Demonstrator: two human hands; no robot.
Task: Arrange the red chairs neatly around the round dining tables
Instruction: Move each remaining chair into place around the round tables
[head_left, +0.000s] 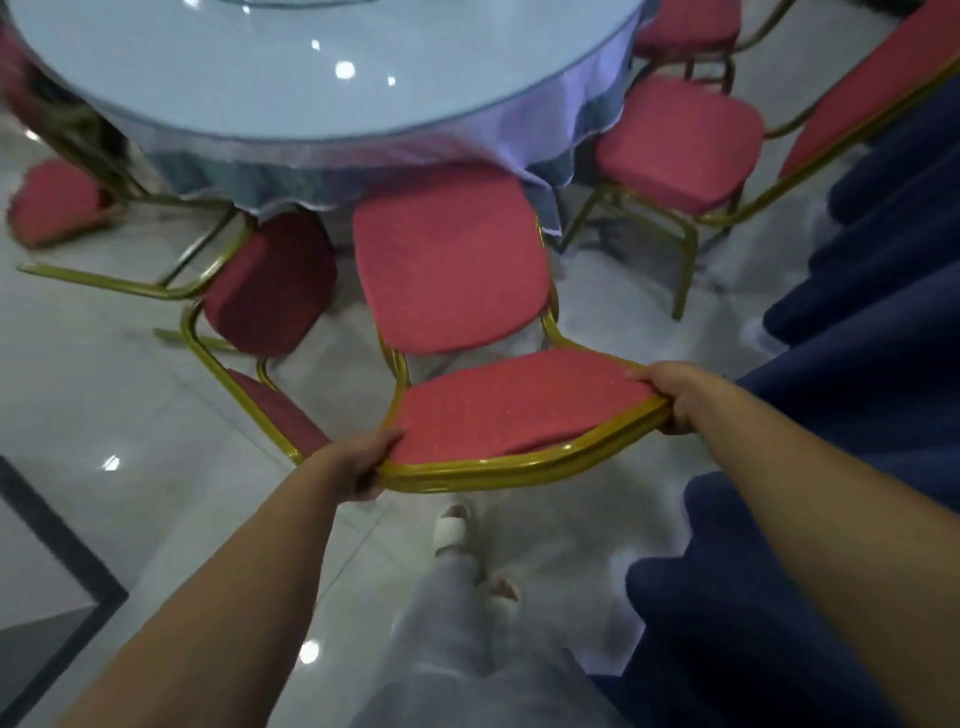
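The left hand (363, 465) curls around the left corner of the backrest (519, 410) of a red chair (452, 265). Its thumb lies on the red padding and its fingers wrap under the gold metal frame. The right hand (670, 395) grips the opposite, right corner the same way, thumb on top of the fabric and fingers folded beneath the rail, so both hands hold the chair by the top of its back. The backrest tips toward the camera, and the padded seat runs away from it to the round table (311, 78), its front edge meeting the hanging hem of the pale tablecloth (363, 150). Just beside this chair on the left, a second red chair (270, 280) stands at an angle with its seat partly under the cloth. On the right a third red chair (675, 145) sits near the table edge, well apart from the held one. A further red seat (52, 200) shows at the far left, blurred, and another red seat (685, 26) lies beyond the third chair at the top. A long red backrest (872, 88) with a gold rim slants across the upper right corner. Dark blue cloth (883, 312) fills the right side. Below the backrest, the person's feet in white sandals (452, 525) stand on the glossy pale floor (104, 389).
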